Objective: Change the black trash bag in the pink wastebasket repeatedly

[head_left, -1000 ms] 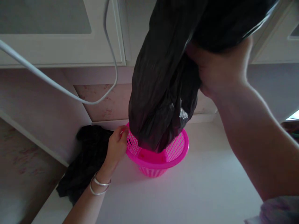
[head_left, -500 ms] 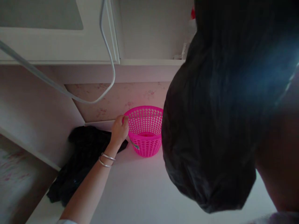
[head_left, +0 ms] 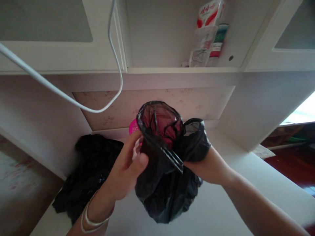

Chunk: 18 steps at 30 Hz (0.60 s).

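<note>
Currently the black bag [head_left: 167,193] covers most of the pink basket [head_left: 133,127], with its open mouth facing up and a fold of plastic hanging down the near side. Pink shows through the thin film inside the mouth, and a bit of bare rim sticks out at the left. The left hand [head_left: 125,172] is at the left side of the basket, fingers partly curled beside the edge of the bag, thumb apart from them; whether they pinch the bag or the rim is unclear. Bracelets [head_left: 94,225] circle that wrist. The right hand [head_left: 209,167] is to the right of the basket, touching the bunched, looped part of the bag. Its fingers are hidden by the plastic, so how far they are closed cannot be told.

Left of the basket, a heap [head_left: 86,173] of black plastic lies on the white desk [head_left: 233,203]. Behind the basket is a flowered panel [head_left: 105,121]; above it, a shelf [head_left: 172,70] holds a clear bottle [head_left: 200,49] and a green-and-red one. A white cord [head_left: 95,111] loops above and left of the basket.
</note>
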{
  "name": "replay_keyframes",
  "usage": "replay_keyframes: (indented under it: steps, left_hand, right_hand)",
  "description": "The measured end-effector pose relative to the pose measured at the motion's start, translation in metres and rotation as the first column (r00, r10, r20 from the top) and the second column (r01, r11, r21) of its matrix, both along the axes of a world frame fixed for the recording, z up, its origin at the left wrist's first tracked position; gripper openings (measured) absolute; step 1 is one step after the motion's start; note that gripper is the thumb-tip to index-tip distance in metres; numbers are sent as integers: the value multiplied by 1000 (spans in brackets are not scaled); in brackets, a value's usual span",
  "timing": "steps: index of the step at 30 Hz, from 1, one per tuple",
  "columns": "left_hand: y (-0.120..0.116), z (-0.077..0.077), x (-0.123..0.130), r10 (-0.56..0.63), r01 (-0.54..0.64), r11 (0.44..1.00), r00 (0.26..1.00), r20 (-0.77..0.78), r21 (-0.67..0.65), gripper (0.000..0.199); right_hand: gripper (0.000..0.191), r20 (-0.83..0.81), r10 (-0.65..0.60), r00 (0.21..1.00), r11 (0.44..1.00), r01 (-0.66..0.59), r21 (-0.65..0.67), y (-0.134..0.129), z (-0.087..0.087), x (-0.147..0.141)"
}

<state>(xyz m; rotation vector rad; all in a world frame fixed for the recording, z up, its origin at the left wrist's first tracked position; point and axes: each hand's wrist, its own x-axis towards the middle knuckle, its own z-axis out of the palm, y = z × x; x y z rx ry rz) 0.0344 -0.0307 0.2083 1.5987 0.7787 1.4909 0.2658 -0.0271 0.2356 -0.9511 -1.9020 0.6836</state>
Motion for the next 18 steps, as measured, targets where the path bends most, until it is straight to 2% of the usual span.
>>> replay_keyframes:
  steps: [2, 4, 7, 9, 12, 14, 18]
  left_hand:
    - [-7, 1, 4, -42, 42, 999, 999, 2, -7, 67]
    - [-6, 0, 7, 51, -51, 998, 999, 5, 25, 64]
    - [2, -3, 7, 197, -197, 980, 980, 40, 19, 60]
    - [4, -5, 2, 206, -206, 978, 978, 39, -25, 57]
    - [5, -10, -13, 237, -237, 971, 971, 4, -41, 33]
    - [5, -14, -23, 294, -294, 956, 956, -1, 6, 20]
    - [9, -18, -31, 381, -390, 915, 920, 89, 108, 17]
  right_hand:
    - [26, -17, 30, 999, 996, -32, -89, 6, -15, -8]
    - [27, -35, 25, 999, 990, -30, -135, 11, -28, -14]
    - [37, -125, 0, 992, 990, -18, -137, 13, -38, -19]
    - [39, -166, -18, 986, 989, -7, -149, 10, -39, -18]
    - [29, -158, -64, 985, 982, 34, -187, 1, -37, -12]
    - [23, -153, -83, 985, 983, 55, -176, -4, -34, -8]
    - [20, -148, -130, 980, 988, 115, -102, -5, -29, -6]
